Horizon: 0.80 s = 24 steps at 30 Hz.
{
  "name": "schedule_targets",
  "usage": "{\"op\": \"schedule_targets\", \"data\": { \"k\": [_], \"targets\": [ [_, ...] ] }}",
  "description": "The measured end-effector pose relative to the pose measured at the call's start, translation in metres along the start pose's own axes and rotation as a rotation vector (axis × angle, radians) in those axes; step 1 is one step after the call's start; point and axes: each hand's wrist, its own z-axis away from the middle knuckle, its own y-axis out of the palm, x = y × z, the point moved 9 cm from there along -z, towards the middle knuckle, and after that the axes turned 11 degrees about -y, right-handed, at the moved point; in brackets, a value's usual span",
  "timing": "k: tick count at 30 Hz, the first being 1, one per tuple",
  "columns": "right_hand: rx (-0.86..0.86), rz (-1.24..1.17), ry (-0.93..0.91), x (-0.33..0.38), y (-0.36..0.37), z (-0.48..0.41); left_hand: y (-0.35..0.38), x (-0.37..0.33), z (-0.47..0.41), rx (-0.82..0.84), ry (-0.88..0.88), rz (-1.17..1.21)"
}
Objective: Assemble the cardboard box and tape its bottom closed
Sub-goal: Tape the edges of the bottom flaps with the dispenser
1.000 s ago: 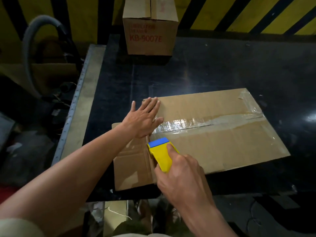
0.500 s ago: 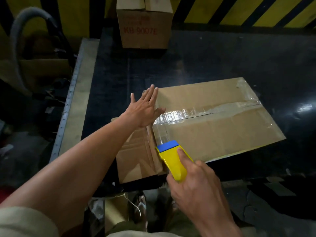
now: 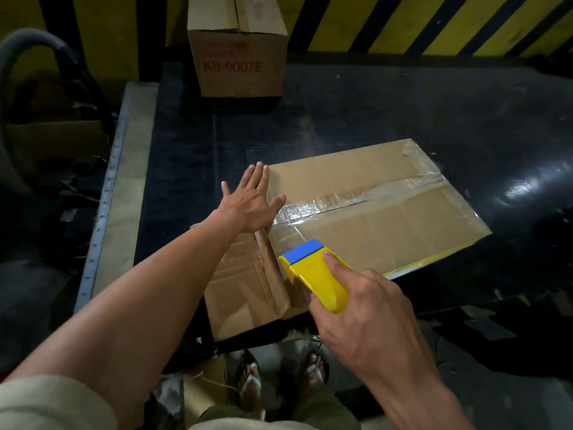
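The front of the yellow plastic tape dispenser with its blue tip hid whatever roll it carried, and the right hand covered its rear; those fingers were curled tight around the yellow body, forefinger laid along the top. The flat brown cardboard box lay bottom up near the front edge of the black glossy tabletop, its near left corner hanging over that edge. The left hand pressed down flat at the box's far left end, fingers straight and held together, thumb spread onto the shiny clear tape strip that ran along the centre seam toward the right edge. More clear tape wrapped the far right corner, crinkled and hard to read. The dispenser's blue tip sat at the box's left fold, just beside the seam's near end.

At the back edge stood a second, upright brown cardboard carton, its top cut off by the frame, red print reading "KB-9007E"; the lines above that were too faint to make out. A yellow-and-black striped wall ran behind. A grey curved hose looped in the dark clutter off the left edge. Below the front edge, two sandalled feet showed on the floor.
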Motion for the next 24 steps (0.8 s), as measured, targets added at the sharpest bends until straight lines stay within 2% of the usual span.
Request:
{"op": "schedule_targets", "data": {
  "k": [11, 22, 24],
  "targets": [
    [0.062, -0.091, 0.095, -0.013, 0.044, 0.018, 0.004, 0.0, 0.004, -0.012, 0.02, 0.056],
    [0.076, -0.074, 0.118, -0.017, 0.045, 0.036, 0.005, -0.001, 0.002, -0.027, 0.01, -0.035],
    [0.075, -0.05, 0.138, -0.016, 0.045, 0.035, -0.001, -0.006, 0.006, -0.089, 0.024, -0.113]
  ]
}}
